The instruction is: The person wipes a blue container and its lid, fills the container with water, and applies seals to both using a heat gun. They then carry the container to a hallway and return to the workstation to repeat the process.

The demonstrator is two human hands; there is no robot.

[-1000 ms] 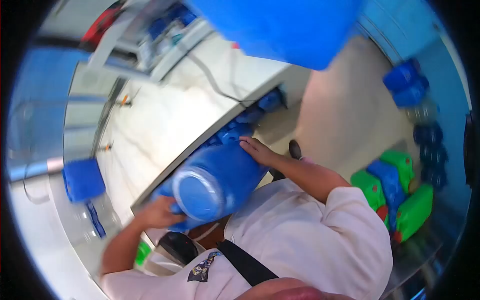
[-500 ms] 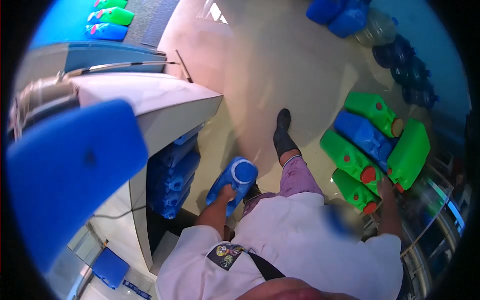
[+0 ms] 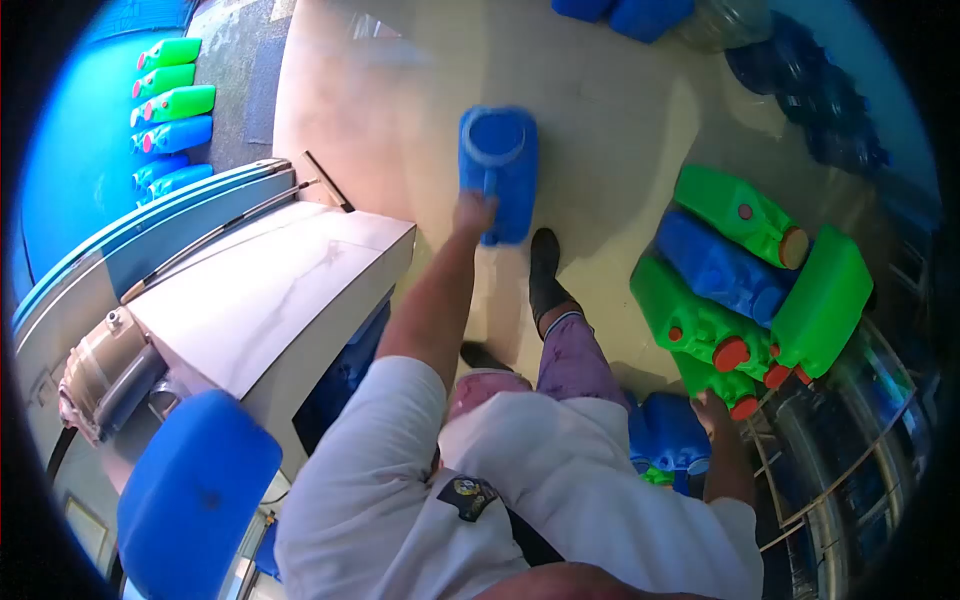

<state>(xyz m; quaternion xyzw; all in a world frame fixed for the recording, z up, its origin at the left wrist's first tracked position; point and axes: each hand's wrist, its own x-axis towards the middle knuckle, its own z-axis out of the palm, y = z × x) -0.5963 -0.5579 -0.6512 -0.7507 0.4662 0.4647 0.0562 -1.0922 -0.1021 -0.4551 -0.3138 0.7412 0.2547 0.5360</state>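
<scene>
My left hand is closed round the handle of a blue jug, held out in front of my feet over the pale floor. A large round end with a pale rim shows at the jug's far side. Down at my right side, my right hand overlaps the lower edge of a green jerrycan with a red cap. I cannot tell whether its fingers grip that can. More green jerrycans and a blue jerrycan lie grouped just beyond this hand.
A white counter stands on my left, with a blue container close to the camera. A squeegee leans past its far end. Green and blue cans line the far left. Large clear bottles stand at upper right, and a metal rack at lower right.
My left hand has swung the blue jug forward, from beside my leg to out in front of my boots. My right hand has shifted left and back along the green jerrycans.
</scene>
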